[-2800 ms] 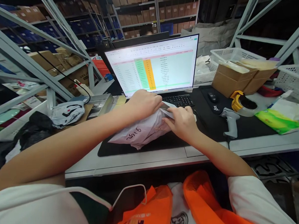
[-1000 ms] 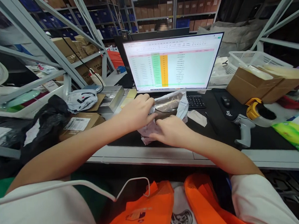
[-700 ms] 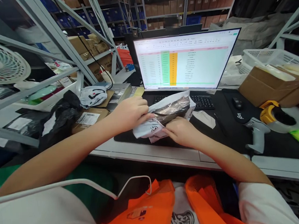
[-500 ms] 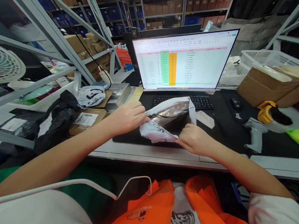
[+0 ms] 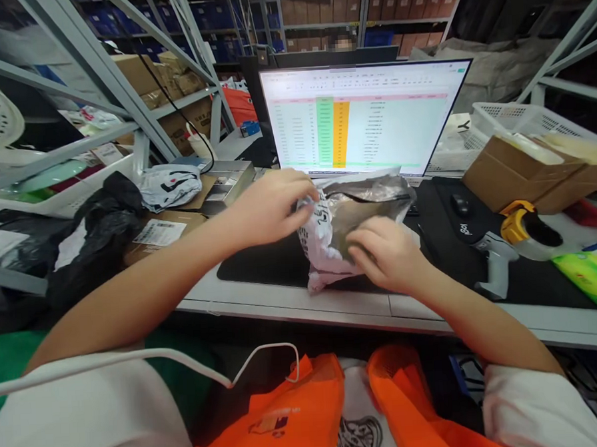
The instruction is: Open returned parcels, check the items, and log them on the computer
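Right now my left hand [image 5: 272,208] pinches the white poly mailer [image 5: 322,249] by its opened edge, while just beside it my right hand [image 5: 387,255] closes on the clear-wrapped brown item [image 5: 365,203] half out of it; freeing that would need a steady counter-pull.

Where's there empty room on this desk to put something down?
Bare black mat left of the white mailer bag, below the left hand, and the grey desk edge in front. Crowded on the right: mouse, barcode scanner, tape dispenser.
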`<state>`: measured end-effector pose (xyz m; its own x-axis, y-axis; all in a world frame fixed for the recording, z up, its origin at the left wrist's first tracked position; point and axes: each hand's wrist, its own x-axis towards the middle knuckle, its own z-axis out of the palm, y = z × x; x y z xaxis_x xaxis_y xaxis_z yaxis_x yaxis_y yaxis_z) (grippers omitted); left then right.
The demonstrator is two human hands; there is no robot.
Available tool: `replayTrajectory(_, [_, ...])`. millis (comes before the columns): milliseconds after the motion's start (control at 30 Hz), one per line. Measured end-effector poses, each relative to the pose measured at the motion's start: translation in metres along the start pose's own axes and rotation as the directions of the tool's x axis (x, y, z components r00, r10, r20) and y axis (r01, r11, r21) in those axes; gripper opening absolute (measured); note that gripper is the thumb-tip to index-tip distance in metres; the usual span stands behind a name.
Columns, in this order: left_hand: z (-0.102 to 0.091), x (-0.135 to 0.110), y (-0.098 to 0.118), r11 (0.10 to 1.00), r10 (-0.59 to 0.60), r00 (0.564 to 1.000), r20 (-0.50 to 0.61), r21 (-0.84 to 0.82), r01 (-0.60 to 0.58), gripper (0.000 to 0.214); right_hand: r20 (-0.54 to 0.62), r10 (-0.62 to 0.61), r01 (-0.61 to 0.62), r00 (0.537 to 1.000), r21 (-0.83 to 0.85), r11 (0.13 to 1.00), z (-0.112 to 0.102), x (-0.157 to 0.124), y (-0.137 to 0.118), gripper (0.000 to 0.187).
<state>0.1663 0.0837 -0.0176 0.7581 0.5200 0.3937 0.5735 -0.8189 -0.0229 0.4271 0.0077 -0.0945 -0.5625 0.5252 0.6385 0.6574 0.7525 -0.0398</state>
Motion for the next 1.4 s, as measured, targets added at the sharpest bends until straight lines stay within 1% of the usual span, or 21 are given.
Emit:
replayTrajectory(67, [0.009, 0.013, 0.018, 0.998, -0.051, 0.997, 0.061, -0.022, 0.053, 0.036, -0.137, 0.098, -0.117, 0.986, -0.139, 0.983, 0.002, 0.011, 0.015, 0.025])
replayTrajectory(100, [0.013, 0.018, 0.022, 0.994, -0.105, 0.991, 0.084, -0.027, 0.108, 0.042, -0.167, 0.147, -0.178, 0.975, -0.193, 0.965, 0.002, 0.015, 0.025, 0.03])
replayTrajectory(167, [0.024, 0.026, 0.023, 0.98, -0.194, 0.974, 0.116, -0.014, 0.197, 0.051, -0.153, 0.242, -0.275, 0.958, -0.262, 0.925, 0.004, 0.019, 0.047, 0.04])
replayTrajectory(233, [0.037, 0.029, 0.014, 0.978, -0.208, 0.969, 0.135, 0.059, 0.202, 0.051, -0.079, 0.336, -0.344, 0.939, -0.301, 0.89, 0.009, 0.021, 0.067, 0.048])
replayTrajectory(333, [0.063, 0.023, -0.01, 0.968, -0.198, 0.967, 0.16, 0.184, 0.168, 0.049, 0.149, 0.425, -0.369, 0.893, -0.298, 0.88, 0.023, 0.022, 0.085, 0.051])
replayTrajectory(433, [0.099, 0.011, -0.041, 0.955, -0.28, 0.946, 0.164, 0.149, 0.256, 0.055, 0.362, 0.436, -0.362, 0.824, -0.255, 0.897, 0.039, 0.019, 0.088, 0.044])
replayTrajectory(500, [0.123, 0.005, -0.064, 0.93, -0.367, 0.922, 0.127, 0.078, 0.359, 0.057, 0.402, 0.457, -0.397, 0.793, -0.228, 0.889, 0.049, 0.013, 0.089, 0.043])
replayTrajectory(533, [0.134, 0.002, -0.077, 0.899, -0.437, 0.892, 0.112, 0.032, 0.437, 0.056, 0.411, 0.474, -0.425, 0.779, -0.21, 0.88, 0.054, 0.01, 0.091, 0.043])
replayTrajectory(567, [0.144, 0.0, -0.088, 0.851, -0.521, 0.847, 0.109, -0.015, 0.525, 0.056, 0.42, 0.499, -0.465, 0.758, -0.189, 0.865, 0.059, 0.007, 0.093, 0.043])
replayTrajectory(633, [0.162, -0.003, -0.109, 0.722, -0.673, 0.726, 0.145, -0.084, 0.686, 0.059, 0.437, 0.557, -0.55, 0.706, -0.157, 0.821, 0.07, 0.002, 0.101, 0.043])
replayTrajectory(700, [0.178, -0.005, -0.124, 0.62, -0.753, 0.627, 0.201, -0.104, 0.778, 0.066, 0.437, 0.603, -0.61, 0.667, -0.144, 0.779, 0.081, -0.003, 0.109, 0.043])
replayTrajectory(767, [0.191, -0.006, -0.131, 0.581, -0.776, 0.589, 0.225, -0.107, 0.807, 0.067, 0.422, 0.625, -0.635, 0.657, -0.136, 0.76, 0.091, -0.007, 0.115, 0.042])
replayTrajectory(833, [0.202, -0.005, -0.132, 0.567, -0.781, 0.581, 0.227, -0.132, 0.813, 0.059, 0.411, 0.63, -0.646, 0.659, -0.12, 0.754, 0.098, -0.012, 0.119, 0.041])
replayTrajectory(933, [0.207, -0.002, -0.126, 0.605, -0.754, 0.635, 0.168, -0.199, 0.771, 0.034, 0.397, 0.63, -0.657, 0.668, -0.084, 0.749, 0.1, -0.021, 0.122, 0.036])
replayTrajectory(1033, [0.199, -0.001, -0.114, 0.679, -0.702, 0.711, 0.04, -0.266, 0.685, 0.019, 0.358, 0.625, -0.655, 0.694, -0.048, 0.754, 0.094, -0.03, 0.126, 0.036])
replayTrajectory(1100, [0.186, -0.004, -0.101, 0.731, -0.655, 0.754, -0.052, -0.296, 0.615, 0.018, 0.237, 0.613, -0.633, 0.754, 0.01, 0.774, 0.086, -0.033, 0.127, 0.037])
replayTrajectory(1133, [0.179, -0.008, -0.093, 0.769, -0.614, 0.781, -0.119, -0.313, 0.557, 0.019, 0.13, 0.596, -0.606, 0.792, 0.052, 0.794, 0.081, -0.034, 0.126, 0.038])
replayTrajectory(1200, [0.163, -0.017, -0.072, 0.867, -0.473, 0.826, -0.306, -0.327, 0.375, 0.021, -0.132, 0.527, -0.515, 0.839, 0.118, 0.849, 0.066, -0.031, 0.123, 0.043])
replayTrajectory(1267, [0.147, -0.029, -0.049, 0.951, -0.269, 0.829, -0.49, -0.27, 0.149, 0.018, -0.319, 0.438, -0.421, 0.84, 0.124, 0.898, 0.046, -0.024, 0.115, 0.052])
replayTrajectory(1333, [0.135, -0.04, -0.025, 0.986, -0.084, 0.816, -0.573, -0.166, -0.014, 0.013, -0.354, 0.36, -0.339, 0.863, 0.123, 0.933, 0.022, -0.015, 0.104, 0.056])
replayTrajectory(1400, [0.127, -0.049, -0.005, 0.99, 0.046, 0.809, -0.585, -0.08, -0.114, 0.008, -0.271, 0.299, -0.263, 0.915, 0.162, 0.951, -0.002, -0.006, 0.094, 0.043])
